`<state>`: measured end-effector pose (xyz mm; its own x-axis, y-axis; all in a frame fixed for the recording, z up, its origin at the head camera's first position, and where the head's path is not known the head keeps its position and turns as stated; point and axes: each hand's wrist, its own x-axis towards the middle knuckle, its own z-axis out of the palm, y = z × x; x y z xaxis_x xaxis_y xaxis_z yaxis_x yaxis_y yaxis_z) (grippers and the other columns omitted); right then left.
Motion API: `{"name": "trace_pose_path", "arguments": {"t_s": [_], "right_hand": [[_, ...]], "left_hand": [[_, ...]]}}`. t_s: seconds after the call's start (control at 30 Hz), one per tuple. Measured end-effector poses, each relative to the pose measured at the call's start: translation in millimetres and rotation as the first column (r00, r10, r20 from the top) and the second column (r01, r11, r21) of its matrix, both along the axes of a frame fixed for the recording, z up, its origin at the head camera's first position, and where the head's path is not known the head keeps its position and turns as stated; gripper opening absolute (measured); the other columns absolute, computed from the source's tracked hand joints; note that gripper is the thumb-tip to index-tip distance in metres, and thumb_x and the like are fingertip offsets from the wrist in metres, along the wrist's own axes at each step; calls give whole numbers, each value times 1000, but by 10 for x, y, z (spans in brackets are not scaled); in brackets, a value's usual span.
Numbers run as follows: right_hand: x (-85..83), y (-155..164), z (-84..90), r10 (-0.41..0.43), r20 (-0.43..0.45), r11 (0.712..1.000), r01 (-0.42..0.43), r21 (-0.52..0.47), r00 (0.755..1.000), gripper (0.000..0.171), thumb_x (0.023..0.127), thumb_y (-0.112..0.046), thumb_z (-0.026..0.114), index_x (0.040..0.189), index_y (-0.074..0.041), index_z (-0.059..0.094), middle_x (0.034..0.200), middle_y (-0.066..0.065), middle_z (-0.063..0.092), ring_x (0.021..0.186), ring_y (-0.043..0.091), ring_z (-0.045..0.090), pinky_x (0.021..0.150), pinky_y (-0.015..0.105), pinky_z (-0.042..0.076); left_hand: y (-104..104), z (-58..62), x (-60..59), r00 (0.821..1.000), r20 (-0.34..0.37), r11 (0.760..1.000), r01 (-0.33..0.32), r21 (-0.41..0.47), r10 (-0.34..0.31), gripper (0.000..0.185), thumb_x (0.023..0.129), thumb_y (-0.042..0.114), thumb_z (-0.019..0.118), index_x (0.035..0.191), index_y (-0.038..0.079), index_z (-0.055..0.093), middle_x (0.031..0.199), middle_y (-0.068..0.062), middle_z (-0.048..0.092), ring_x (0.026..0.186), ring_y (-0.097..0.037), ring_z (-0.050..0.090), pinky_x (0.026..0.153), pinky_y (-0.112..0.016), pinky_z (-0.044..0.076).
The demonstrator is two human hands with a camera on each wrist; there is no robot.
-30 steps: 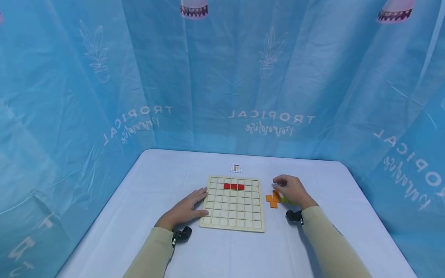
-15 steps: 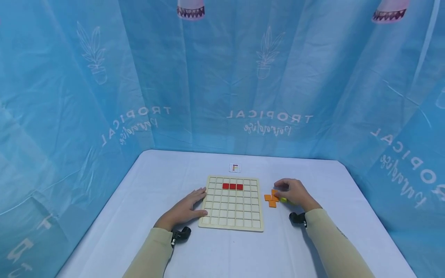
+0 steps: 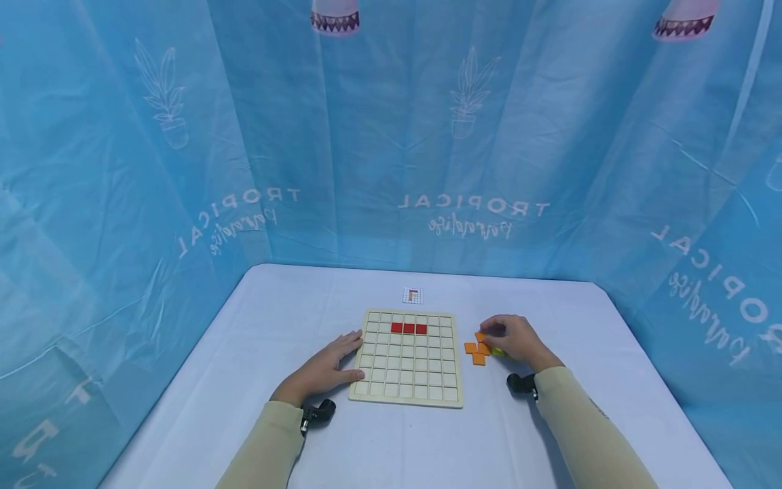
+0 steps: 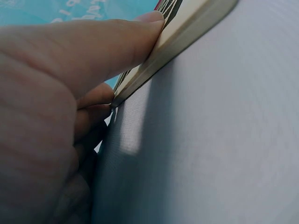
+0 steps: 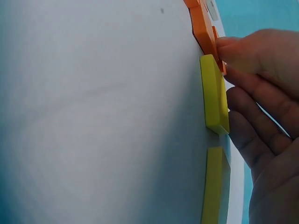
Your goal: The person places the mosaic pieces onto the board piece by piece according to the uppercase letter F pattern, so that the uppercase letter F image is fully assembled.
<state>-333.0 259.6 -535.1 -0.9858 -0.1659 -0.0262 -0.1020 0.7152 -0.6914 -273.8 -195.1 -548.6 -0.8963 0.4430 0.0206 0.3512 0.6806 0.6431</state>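
Note:
My left hand (image 3: 326, 367) rests at the left edge of a pale wooden grid board (image 3: 406, 373), its fingers fairly straight. In the left wrist view the thumb (image 4: 126, 44) lies on the board's rim (image 4: 173, 46). Three red square tiles (image 3: 408, 328) sit in a row near the board's far side. My right hand (image 3: 518, 339) is over the loose tiles right of the board. Its thumb and a finger pinch an orange tile (image 5: 222, 65) among several orange tiles (image 3: 479, 359). Yellow tiles (image 5: 214, 95) lie under the hand, partly hidden in the head view.
A small patterned card (image 3: 413, 295) lies beyond the board. White cloth covers the table (image 3: 305, 292). Blue printed curtains (image 3: 379, 149) stand behind it and along both sides. A small black camera (image 3: 521, 384) sits at the right wrist, another camera (image 3: 319, 411) at the left.
My right hand came down onto the orange tiles and then moved slightly; the orange tile at its fingertips has shifted a little. The left hand and the red tiles stay put.

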Motion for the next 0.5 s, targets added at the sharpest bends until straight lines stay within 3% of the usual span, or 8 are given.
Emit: {"name": "trace_pose_path", "arguments": {"t_s": [0.5], "right_hand": [[-12, -38, 1, 28, -13, 998, -27, 50, 1000, 23, 93, -14, 84, 115, -12, 78, 111, -1, 72, 103, 23, 63, 102, 48, 54]], "left_hand": [[4, -24, -5, 1000, -4, 1000, -12, -5, 12, 83, 95, 49, 78, 159, 7, 47, 170, -1, 32, 158, -29, 20, 124, -53, 21]]}}
